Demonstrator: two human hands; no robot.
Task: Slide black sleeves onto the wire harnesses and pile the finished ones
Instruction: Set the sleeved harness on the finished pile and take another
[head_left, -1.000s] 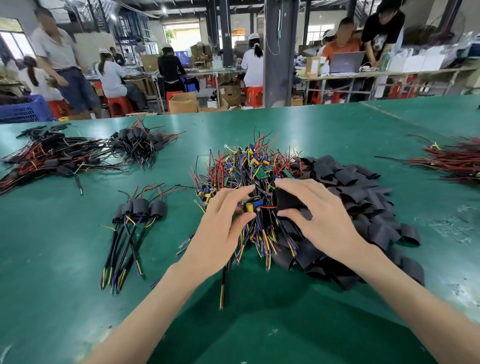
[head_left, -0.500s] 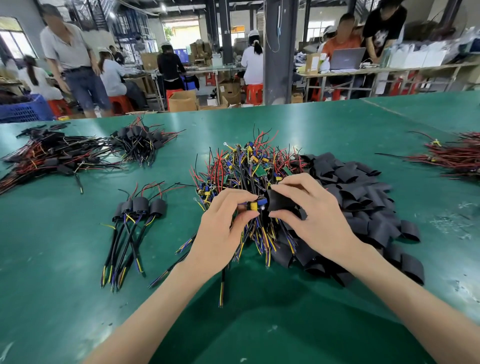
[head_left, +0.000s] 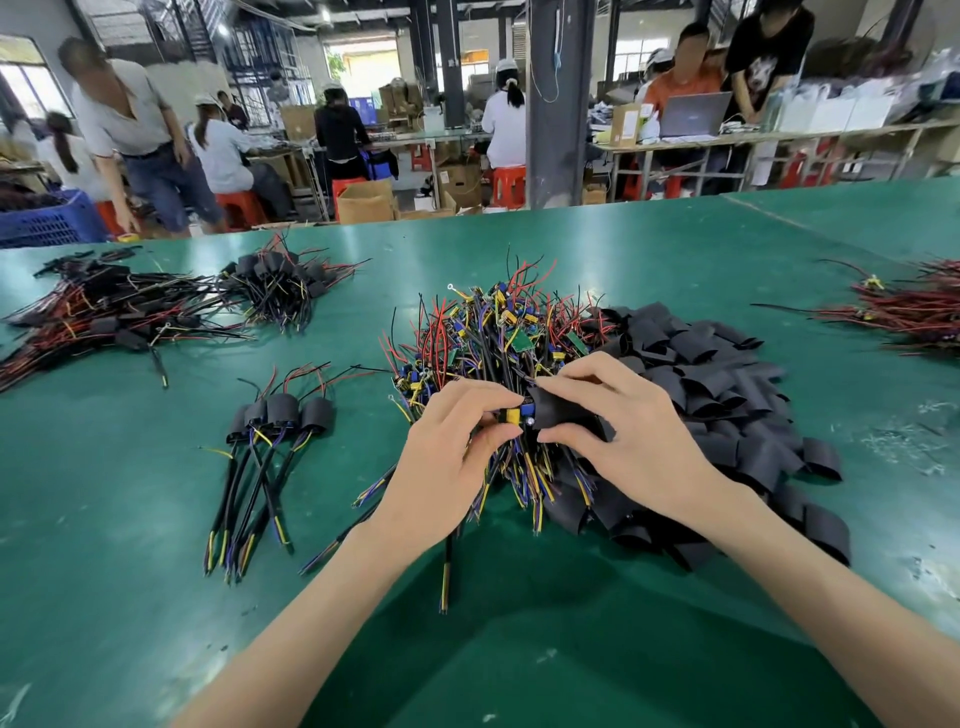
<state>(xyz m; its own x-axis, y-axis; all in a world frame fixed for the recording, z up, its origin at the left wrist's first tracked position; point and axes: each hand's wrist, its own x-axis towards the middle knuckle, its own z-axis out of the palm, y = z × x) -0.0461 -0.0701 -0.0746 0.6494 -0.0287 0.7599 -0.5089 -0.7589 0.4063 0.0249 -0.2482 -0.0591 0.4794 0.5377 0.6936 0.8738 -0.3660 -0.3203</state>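
My left hand (head_left: 453, 453) pinches a wire harness by its yellow and blue component end (head_left: 513, 415); its black cable hangs down toward me. My right hand (head_left: 626, 431) pinches a black sleeve (head_left: 558, 408) whose open mouth meets that component end. Both hands hover over a heap of unsleeved harnesses (head_left: 498, 338) at the table's middle. A heap of loose black sleeves (head_left: 727, 395) lies right of it. Several sleeved harnesses (head_left: 275, 441) lie in a small pile to the left.
The green table (head_left: 519, 649) carries more harness piles at far left (head_left: 104, 317), back left (head_left: 285, 286) and far right (head_left: 914, 306). Beyond the far edge people work at benches among boxes, red stools and a blue crate (head_left: 47, 221).
My right hand has lifted the black sleeve off the heap and brought its mouth onto the harness's component end. My left hand has closed tighter on the harness.
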